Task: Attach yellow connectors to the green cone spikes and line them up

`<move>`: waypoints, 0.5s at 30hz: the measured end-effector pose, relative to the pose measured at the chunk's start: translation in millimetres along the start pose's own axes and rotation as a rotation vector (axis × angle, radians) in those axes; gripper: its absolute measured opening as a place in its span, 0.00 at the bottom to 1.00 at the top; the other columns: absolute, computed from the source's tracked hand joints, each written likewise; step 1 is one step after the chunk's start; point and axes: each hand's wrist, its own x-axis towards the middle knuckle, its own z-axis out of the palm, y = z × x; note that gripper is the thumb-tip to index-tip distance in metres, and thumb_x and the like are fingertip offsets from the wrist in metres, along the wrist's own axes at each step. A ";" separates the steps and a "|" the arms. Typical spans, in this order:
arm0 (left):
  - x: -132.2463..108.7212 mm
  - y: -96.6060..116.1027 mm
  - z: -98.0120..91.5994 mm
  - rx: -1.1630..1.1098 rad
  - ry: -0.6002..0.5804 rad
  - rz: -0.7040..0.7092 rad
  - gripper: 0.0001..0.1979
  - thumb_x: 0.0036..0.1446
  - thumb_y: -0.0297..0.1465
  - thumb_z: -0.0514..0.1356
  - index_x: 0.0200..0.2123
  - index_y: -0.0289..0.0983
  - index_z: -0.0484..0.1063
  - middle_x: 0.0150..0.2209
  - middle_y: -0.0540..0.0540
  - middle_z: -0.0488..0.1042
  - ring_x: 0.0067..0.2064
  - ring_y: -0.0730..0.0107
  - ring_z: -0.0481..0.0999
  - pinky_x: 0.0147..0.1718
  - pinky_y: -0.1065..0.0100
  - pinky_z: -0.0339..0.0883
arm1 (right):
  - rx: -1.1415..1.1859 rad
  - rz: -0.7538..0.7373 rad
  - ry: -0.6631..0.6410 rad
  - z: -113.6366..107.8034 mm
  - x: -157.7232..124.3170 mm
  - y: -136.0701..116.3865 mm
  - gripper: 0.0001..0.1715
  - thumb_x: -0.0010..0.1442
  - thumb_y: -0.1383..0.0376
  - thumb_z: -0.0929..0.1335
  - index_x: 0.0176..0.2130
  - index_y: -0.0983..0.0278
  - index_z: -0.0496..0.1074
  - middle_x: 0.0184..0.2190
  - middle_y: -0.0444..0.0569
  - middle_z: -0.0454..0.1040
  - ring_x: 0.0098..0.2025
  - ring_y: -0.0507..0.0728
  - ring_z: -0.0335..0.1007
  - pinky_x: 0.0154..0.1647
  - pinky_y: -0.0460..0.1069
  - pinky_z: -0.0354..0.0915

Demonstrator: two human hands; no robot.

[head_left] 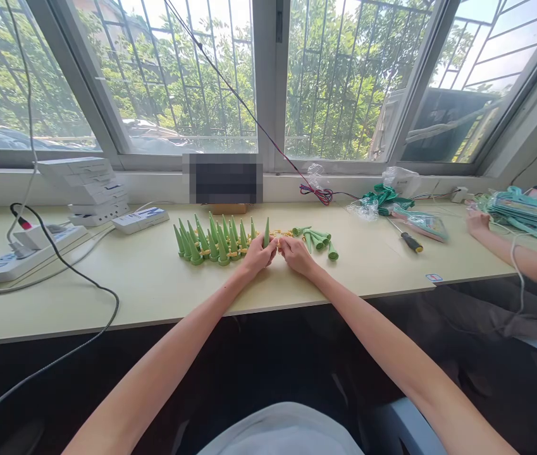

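Observation:
My left hand (259,254) is closed around a slim green cone (267,231), which points upward. Close beside it, nearly touching, my right hand (295,254) is closed with its fingertips pinched together; whatever lies in them is too small to make out. Left of my hands stand several green cones (223,249) in a group, tips up, with yellow bands around some of them. To the right several more green cones (318,242) lie loose on their sides. Small yellow pieces (277,233) show just behind my hands, partly hidden by them.
A white power strip (26,253) with cables and stacked white boxes (92,189) occupy the table's left side. At right lie a screwdriver (411,241) and green packaging (386,201). Another person's hand (477,221) rests near teal bundles (519,208). Windows stand behind.

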 end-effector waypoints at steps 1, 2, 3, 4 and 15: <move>0.2 -0.4 -0.1 0.005 0.001 0.001 0.12 0.59 0.37 0.57 0.28 0.37 0.59 0.17 0.54 0.62 0.16 0.80 0.58 0.13 0.75 0.50 | -0.001 0.003 0.002 -0.1 -0.1 -0.4 0.20 0.67 0.58 0.55 0.27 0.62 0.61 0.22 0.44 0.65 0.25 0.52 0.59 0.30 0.48 0.55; 0.3 -0.9 -0.2 0.009 0.002 0.001 0.12 0.59 0.37 0.57 0.28 0.37 0.59 0.17 0.54 0.62 0.15 0.80 0.58 0.13 0.75 0.50 | -0.004 0.005 0.002 -0.2 -0.3 -0.9 0.20 0.67 0.58 0.55 0.27 0.61 0.60 0.21 0.43 0.65 0.24 0.52 0.58 0.29 0.48 0.54; 0.5 -1.5 -0.4 0.011 0.002 0.002 0.12 0.59 0.36 0.57 0.28 0.37 0.59 0.17 0.54 0.62 0.15 0.80 0.58 0.13 0.75 0.50 | -0.009 0.008 0.002 -0.4 -0.5 -1.6 0.20 0.67 0.58 0.55 0.26 0.61 0.60 0.21 0.43 0.64 0.24 0.52 0.57 0.29 0.48 0.54; 0.6 -2.1 -0.7 0.012 0.002 0.003 0.12 0.59 0.36 0.57 0.28 0.37 0.59 0.17 0.54 0.62 0.15 0.80 0.57 0.13 0.75 0.51 | -0.015 0.010 0.002 -0.6 -0.7 -2.4 0.20 0.67 0.58 0.55 0.26 0.61 0.59 0.20 0.43 0.63 0.23 0.52 0.57 0.29 0.48 0.53; 1.2 -3.7 -2.3 0.041 0.015 0.002 0.12 0.59 0.37 0.57 0.27 0.37 0.60 0.16 0.54 0.62 0.15 0.80 0.58 0.14 0.75 0.51 | -0.026 0.011 -0.038 -3.8 -2.4 -10.8 0.20 0.68 0.59 0.56 0.24 0.60 0.57 0.19 0.43 0.65 0.23 0.53 0.59 0.30 0.48 0.55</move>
